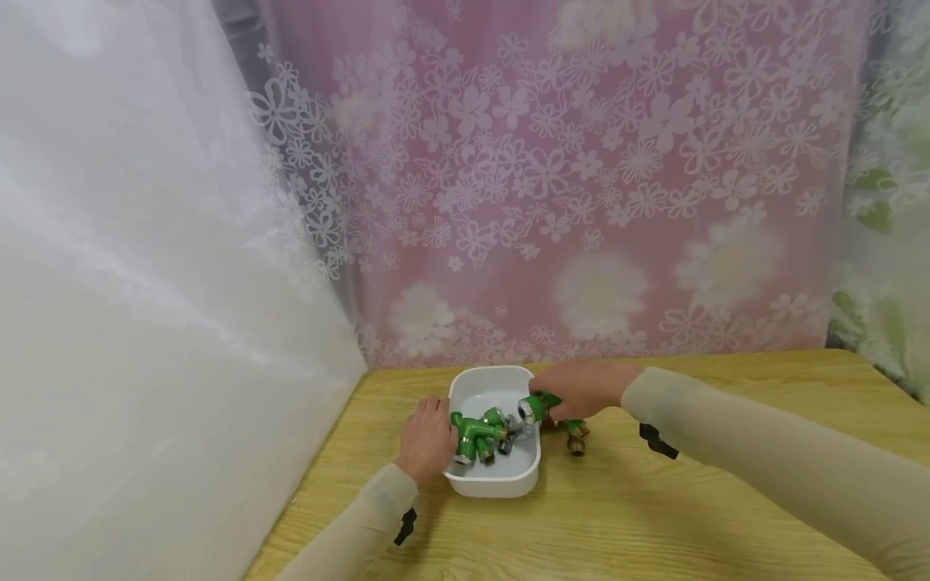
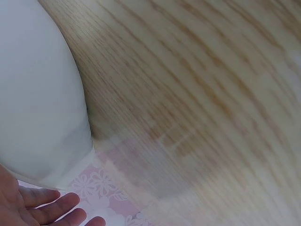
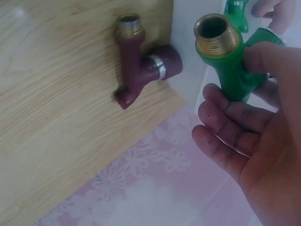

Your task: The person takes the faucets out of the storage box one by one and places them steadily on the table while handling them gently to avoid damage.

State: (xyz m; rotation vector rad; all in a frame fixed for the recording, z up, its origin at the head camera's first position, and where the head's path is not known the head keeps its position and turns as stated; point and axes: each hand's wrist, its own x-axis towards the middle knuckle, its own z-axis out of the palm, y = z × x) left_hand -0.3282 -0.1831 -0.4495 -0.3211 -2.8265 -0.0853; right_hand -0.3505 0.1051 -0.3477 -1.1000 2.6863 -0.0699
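Head cam's showing right fingers (image 1: 545, 386) pinching a tap (image 1: 533, 409) over the edge of the tub (image 1: 491, 486), left wrist's showing left fingers (image 2: 61, 205) resting loosely spread beside it, and right wrist's tap is looking hefty, rigid, probably best gripped mid-body.

Left arm (image 1: 349, 528): sleeved to the wrist, slanting forward from the lower edge of the head view
Left hand (image 1: 427, 442): back upward, fingers extended and slightly apart
Right arm (image 1: 763, 456): sleeved likewise, reaching in leftward from the right edge
Right hand (image 1: 584, 387): back upward, thumb and index finger pinching, remaining fingers loosely bent
Hands: apart, right one farther forward
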